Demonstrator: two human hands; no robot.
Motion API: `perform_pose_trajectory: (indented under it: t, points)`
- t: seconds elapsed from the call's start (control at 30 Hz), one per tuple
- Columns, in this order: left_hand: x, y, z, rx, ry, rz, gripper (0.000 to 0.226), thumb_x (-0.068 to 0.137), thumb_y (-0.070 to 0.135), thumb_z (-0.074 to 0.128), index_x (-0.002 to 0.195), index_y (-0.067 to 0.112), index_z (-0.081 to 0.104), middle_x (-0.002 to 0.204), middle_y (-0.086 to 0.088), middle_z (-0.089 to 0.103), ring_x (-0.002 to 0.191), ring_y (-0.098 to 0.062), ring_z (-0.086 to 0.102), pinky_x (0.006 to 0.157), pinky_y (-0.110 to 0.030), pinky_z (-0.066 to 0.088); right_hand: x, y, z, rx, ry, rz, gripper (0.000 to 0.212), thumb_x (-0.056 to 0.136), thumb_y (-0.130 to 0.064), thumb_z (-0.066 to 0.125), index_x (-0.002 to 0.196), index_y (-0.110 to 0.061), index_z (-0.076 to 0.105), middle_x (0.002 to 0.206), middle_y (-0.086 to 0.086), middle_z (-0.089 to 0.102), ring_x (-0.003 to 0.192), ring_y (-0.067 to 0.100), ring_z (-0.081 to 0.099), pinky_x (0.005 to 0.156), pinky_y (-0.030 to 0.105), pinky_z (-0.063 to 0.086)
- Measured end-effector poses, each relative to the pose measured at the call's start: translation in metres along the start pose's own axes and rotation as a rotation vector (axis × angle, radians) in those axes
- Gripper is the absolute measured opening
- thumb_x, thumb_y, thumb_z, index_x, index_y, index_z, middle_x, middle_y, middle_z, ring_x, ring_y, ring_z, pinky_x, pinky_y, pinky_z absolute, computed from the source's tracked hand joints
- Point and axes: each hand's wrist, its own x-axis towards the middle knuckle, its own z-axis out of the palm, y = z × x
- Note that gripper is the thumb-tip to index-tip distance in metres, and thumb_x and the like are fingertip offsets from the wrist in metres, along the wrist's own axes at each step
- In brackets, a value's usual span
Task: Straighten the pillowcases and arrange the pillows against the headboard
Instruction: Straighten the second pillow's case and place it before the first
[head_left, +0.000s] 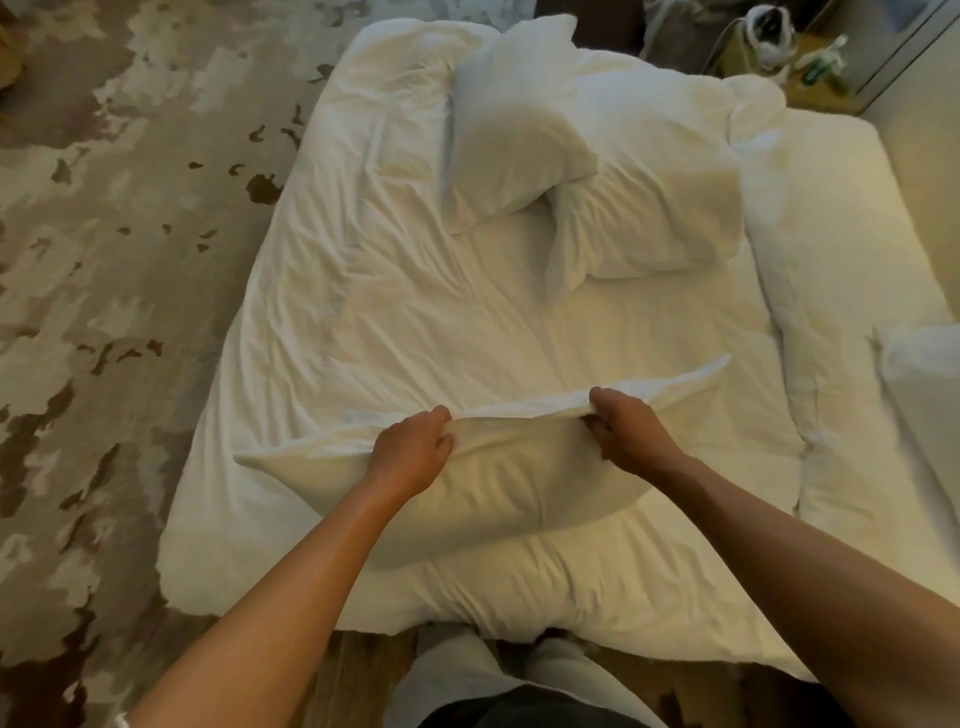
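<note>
We are gripping the near pillow (467, 499) on the white bed (322, 322), its long axis running left to right, our left hand (413, 449) and right hand (631, 431) both pinching closed on its far pillowcase edge. Two more pillows (511, 140) (649, 218) are lying farther away, touching, three counted.
</note>
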Motion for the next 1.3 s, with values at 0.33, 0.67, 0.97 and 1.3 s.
perform_pose_trajectory:
  t: [0.33, 0.67, 0.97, 1.3]
  points:
    - [-0.015, 0.012, -0.018, -0.007, 0.028, -0.004, 0.028, 0.105, 0.028, 0.039, 0.081, 0.020, 0.052, 0.076, -0.002, 0.064, 0.071, -0.028, 0.061, 0.060, -0.039, 0.049, -0.027, 0.004, 0.006, 0.187, 0.140, 0.122, 0.024, 0.102, -0.024, 0.059, 0.080, -0.017, 0.061, 0.062, -0.002, 0.064, 0.059, 0.019, 0.064, 0.062, 0.035, 0.052]
    - [-0.032, 0.078, -0.031, 0.119, 0.068, 0.078, 0.026, 0.105, 0.031, 0.040, 0.088, 0.021, 0.057, 0.078, -0.001, 0.066, 0.074, -0.027, 0.062, 0.065, -0.039, 0.052, -0.097, 0.033, -0.022, 0.363, 0.334, 0.117, 0.036, 0.100, -0.025, 0.061, 0.065, -0.025, 0.057, 0.049, -0.005, 0.062, 0.047, 0.009, 0.063, 0.061, 0.029, 0.050]
    - [-0.024, 0.265, 0.001, 0.173, 0.133, 0.355, 0.029, 0.106, 0.034, 0.040, 0.088, 0.021, 0.059, 0.080, -0.002, 0.068, 0.075, -0.027, 0.062, 0.067, -0.041, 0.053, -0.250, 0.142, -0.090, 0.326, 0.571, 0.254, 0.033, 0.101, -0.030, 0.061, 0.072, -0.016, 0.064, 0.054, -0.003, 0.065, 0.056, 0.012, 0.065, 0.068, 0.038, 0.056]
    - [-0.056, 0.515, 0.138, 0.158, 0.010, 0.706, 0.021, 0.102, 0.032, 0.045, 0.086, 0.027, 0.057, 0.075, 0.003, 0.066, 0.068, -0.020, 0.050, 0.061, -0.034, 0.039, -0.467, 0.310, -0.101, 0.364, 0.825, 0.610, 0.025, 0.101, -0.027, 0.061, 0.079, -0.020, 0.070, 0.066, -0.008, 0.068, 0.066, 0.011, 0.065, 0.071, 0.040, 0.056]
